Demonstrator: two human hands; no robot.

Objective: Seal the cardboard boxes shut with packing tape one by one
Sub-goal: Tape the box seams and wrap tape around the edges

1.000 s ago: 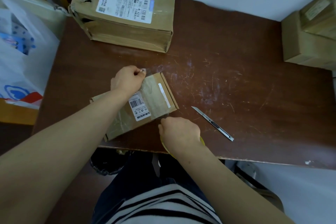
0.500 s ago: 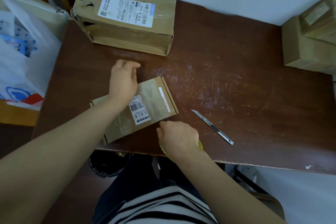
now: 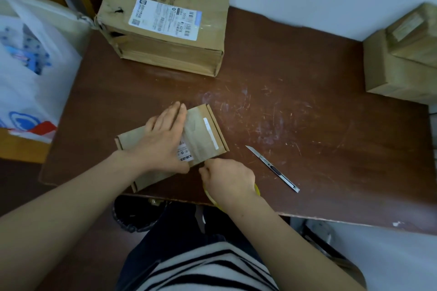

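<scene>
A small flat cardboard box [image 3: 205, 132] lies near the front edge of the brown table [image 3: 295, 113], with a strip of clear tape across its top and a white barcode label partly covered. My left hand [image 3: 163, 139] lies flat on the box top, fingers straight, pressing down on the tape. My right hand [image 3: 229, 179] sits at the box's near right corner, fingers curled round a yellow tape roll [image 3: 256, 190] that is mostly hidden under the hand.
A utility knife [image 3: 273, 169] lies right of the small box, blade out. A large labelled cardboard box [image 3: 170, 30] stands at the back left. Stacked boxes [image 3: 402, 59] sit at the back right. A white plastic bag [image 3: 28, 73] hangs left of the table.
My left hand let go of the tape end at the box's far edge, opened flat and slid back toward me over the box top. My right hand stayed at the near corner.
</scene>
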